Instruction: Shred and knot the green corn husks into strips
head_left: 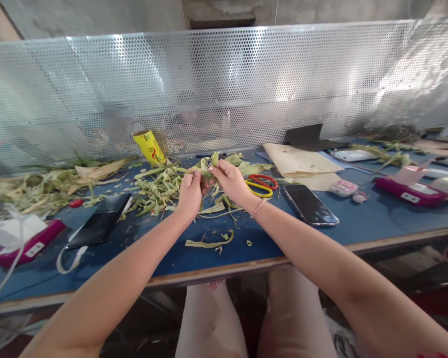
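Note:
My left hand [190, 195] and my right hand [232, 183] are close together above the bench, both closed in a pinch. Between them they grip a pale green leafy stalk [214, 158], wilted at its leaves. Its exact kind I cannot make out, and the fingers hide part of it. A heap of wilted green cuttings [160, 189] lies just left of my left hand. Beside my right wrist are a yellow handle loop [261, 189] and a red handle loop [265, 180], their other ends hidden. Loose peeled strips [209, 243] lie in front of my hands.
A phone [310, 205] lies at right, a dark phone [100, 221] at left. Magenta power strips [410, 193] stand at both sides. Behind are a yellow tube [149, 148], brown paper [302, 161] and a perforated metal screen [224, 84]. More dried stalks [56, 186] cover the left.

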{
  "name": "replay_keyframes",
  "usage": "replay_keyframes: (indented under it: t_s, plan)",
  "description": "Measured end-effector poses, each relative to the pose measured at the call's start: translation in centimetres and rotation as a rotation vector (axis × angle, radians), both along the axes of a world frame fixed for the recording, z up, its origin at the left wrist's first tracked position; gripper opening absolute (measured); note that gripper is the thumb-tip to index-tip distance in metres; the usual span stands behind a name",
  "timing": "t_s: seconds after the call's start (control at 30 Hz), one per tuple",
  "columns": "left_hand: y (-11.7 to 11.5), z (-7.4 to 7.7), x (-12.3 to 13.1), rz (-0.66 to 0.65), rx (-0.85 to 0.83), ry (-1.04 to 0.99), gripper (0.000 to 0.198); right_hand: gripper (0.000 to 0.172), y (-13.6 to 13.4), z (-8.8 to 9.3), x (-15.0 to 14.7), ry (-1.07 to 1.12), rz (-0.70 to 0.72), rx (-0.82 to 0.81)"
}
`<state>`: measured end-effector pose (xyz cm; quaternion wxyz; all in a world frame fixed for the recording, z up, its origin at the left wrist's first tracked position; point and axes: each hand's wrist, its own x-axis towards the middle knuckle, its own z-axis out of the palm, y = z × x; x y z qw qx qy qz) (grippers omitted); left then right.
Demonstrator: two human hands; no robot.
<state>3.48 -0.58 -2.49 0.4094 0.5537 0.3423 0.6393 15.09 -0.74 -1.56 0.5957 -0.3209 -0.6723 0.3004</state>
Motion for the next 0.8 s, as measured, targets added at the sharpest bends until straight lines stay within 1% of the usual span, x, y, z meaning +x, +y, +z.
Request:
replay_keyframes:
  t_s: [0.1,0.2,0.43,0.53,0.63,0.73,0.8]
  plan:
    - [0.1,-0.2,0.0,0.051,0.027,-0.011,0.029,0.024,-0.3,0.2,-0.2,0.021,-0.021,0.015]
    - [0.2,-0.1,0.0,0.096,0.049,-0.027,0.03,0.023,-0.4,0.1,-0.2,0.024,-0.022,0.018]
    - [-0.2,0.5,0.0,0.179,0.065,-0.068,0.031,0.019,-0.3,0.1,-0.5,0.078,-0.033,0.024]
    - [-0.4,0.7,0.0,0.159,0.056,-0.095,0.03,0.02,-0.4,0.2,-0.5,0.089,-0.022,0.009]
    - [-0.3,0.6,-0.2,0.093,0.048,-0.108,0.03,0.019,-0.3,0.1,-0.2,0.021,-0.032,0.028]
    - [0.0,0.3,-0.4,0.037,0.021,-0.08,0.031,0.02,-0.3,-0.1,0.3,-0.108,-0.095,0.085]
    - [0.1,0.0,-0.5,0.016,0.014,0.004,0.033,0.022,-0.4,-0.1,0.6,-0.199,-0.159,0.129]
